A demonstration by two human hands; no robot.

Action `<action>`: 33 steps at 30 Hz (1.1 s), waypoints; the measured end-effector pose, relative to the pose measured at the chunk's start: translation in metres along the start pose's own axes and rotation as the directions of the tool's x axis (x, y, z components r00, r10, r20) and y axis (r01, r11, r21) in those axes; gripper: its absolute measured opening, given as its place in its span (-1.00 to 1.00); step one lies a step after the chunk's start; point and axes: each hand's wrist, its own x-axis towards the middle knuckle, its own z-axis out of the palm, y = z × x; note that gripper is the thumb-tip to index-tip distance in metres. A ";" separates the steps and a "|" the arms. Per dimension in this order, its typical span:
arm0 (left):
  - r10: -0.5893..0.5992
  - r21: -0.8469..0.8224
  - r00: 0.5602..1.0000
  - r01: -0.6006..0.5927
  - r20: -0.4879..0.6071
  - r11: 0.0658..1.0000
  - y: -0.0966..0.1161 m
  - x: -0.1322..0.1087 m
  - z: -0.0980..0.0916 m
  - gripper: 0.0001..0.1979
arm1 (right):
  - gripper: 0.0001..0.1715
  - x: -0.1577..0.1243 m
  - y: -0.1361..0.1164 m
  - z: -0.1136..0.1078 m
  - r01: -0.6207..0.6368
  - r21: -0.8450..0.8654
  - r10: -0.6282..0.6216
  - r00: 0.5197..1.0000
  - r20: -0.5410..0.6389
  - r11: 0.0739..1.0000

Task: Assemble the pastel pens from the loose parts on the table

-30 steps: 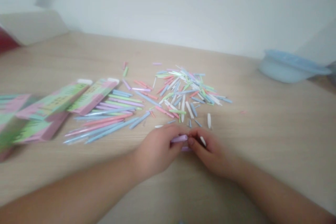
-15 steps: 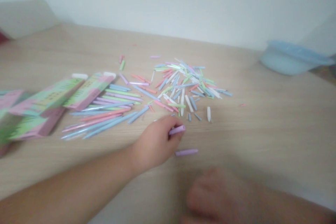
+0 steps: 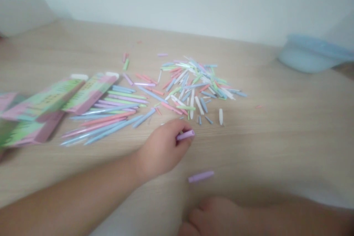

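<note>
My left hand [image 3: 163, 149] is closed around a short purple pen barrel [image 3: 186, 135], its hollow end pointing right. In front of that hand spreads a loose pile of pastel and white pen parts [image 3: 197, 81]. A second purple pen part [image 3: 201, 177] is apart from both hands, just beyond my right hand [image 3: 212, 215]. The fingers of my right hand are curled in at the bottom edge; whatever they hold, if anything, is hidden.
Left of the pile lies a row of longer pastel pens [image 3: 110, 118]. Further left are pink-and-green boxes [image 3: 41, 99], some stacked. A pale blue bowl [image 3: 309, 57] stands at the back right, near the wall. Small loose bits [image 3: 220, 117] lie near the pile.
The loose purple pen part has shifted toward me and slightly right. My right hand has drawn down and a little left. My left hand keeps its hold; the view has tilted slightly.
</note>
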 end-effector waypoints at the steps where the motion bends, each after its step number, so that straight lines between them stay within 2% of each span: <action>1: -0.006 -0.015 1.000 0.006 0.000 1.000 0.000 0.000 0.000 -0.93 | -0.94 0.000 0.002 -0.007 0.033 -0.017 -0.033 0.999 -0.003 0.999; 3: -0.018 -0.040 1.000 0.018 0.003 0.999 0.000 0.001 0.000 -0.92 | -0.92 0.000 0.005 -0.026 0.101 -0.072 -0.101 0.995 0.005 0.992; 5: -0.025 -0.052 1.000 0.025 0.001 0.998 0.001 0.001 -0.001 -0.92 | -0.93 -0.001 0.008 -0.049 0.096 -0.122 -0.095 0.995 0.016 0.988; 8: -0.037 -0.077 0.999 0.034 -0.028 0.996 0.001 0.003 -0.001 -0.88 | -0.75 -0.003 0.019 -0.080 -0.077 -0.148 0.075 0.997 -0.018 0.986; 11: -0.070 -0.107 0.995 0.061 -0.076 0.992 0.002 0.005 0.000 -0.84 | -0.76 -0.008 0.041 -0.104 -0.319 -0.077 0.311 0.945 -0.099 0.945; 14: -0.088 -0.126 0.992 0.076 -0.092 0.989 0.002 0.007 0.000 -0.84 | -0.77 -0.019 0.071 -0.117 -0.525 -0.050 0.500 0.833 -0.237 0.850; 17: -0.088 -0.140 0.994 0.078 -0.065 0.987 0.002 0.006 -0.001 -0.86 | -0.68 -0.033 0.103 -0.123 -0.717 -0.099 0.628 0.661 -0.410 0.690; 19: -0.091 -0.142 0.994 0.083 -0.052 0.986 0.002 0.006 -0.001 -0.86 | -0.55 -0.040 0.119 -0.125 -0.796 -0.100 0.638 0.546 -0.543 0.597; 20: -0.094 -0.143 0.994 0.086 -0.048 0.986 0.002 0.005 -0.001 -0.86 | -0.49 -0.042 0.124 -0.127 -0.807 -0.093 0.618 0.515 -0.593 0.583; 21: -0.095 -0.142 0.994 0.088 -0.046 0.986 0.002 0.005 -0.001 -0.85 | -0.47 -0.044 0.126 -0.128 -0.800 -0.085 0.596 0.509 -0.621 0.594; 23: -0.092 -0.141 0.995 0.086 -0.042 0.986 0.002 0.004 -0.002 -0.85 | -0.57 -0.045 0.122 -0.132 -0.764 -0.066 0.586 0.545 -0.600 0.642; 25: -0.084 -0.139 0.996 0.078 -0.038 0.987 0.001 0.004 -0.002 -0.85 | -0.72 -0.045 0.112 -0.134 -0.744 -0.029 0.620 0.578 -0.530 0.668; 27: -0.080 -0.139 0.996 0.074 -0.039 0.988 0.001 0.005 -0.002 -0.84 | -0.74 -0.044 0.100 -0.132 -0.720 0.035 0.646 0.600 -0.471 0.694; 29: -0.082 -0.144 0.996 0.076 -0.040 0.987 0.002 0.005 -0.002 -0.82 | -0.61 -0.043 0.091 -0.125 -0.638 0.200 0.639 0.591 -0.493 0.744; 31: -0.083 -0.153 0.996 0.077 -0.032 0.985 0.002 0.005 -0.002 -0.80 | -0.37 -0.042 0.086 -0.115 -0.478 0.391 0.616 0.554 -0.560 0.786; 33: -0.083 -0.166 0.996 0.080 -0.014 0.983 0.003 0.005 -0.003 -0.77 | -0.15 -0.039 0.085 -0.104 -0.325 0.544 0.628 0.507 -0.591 0.774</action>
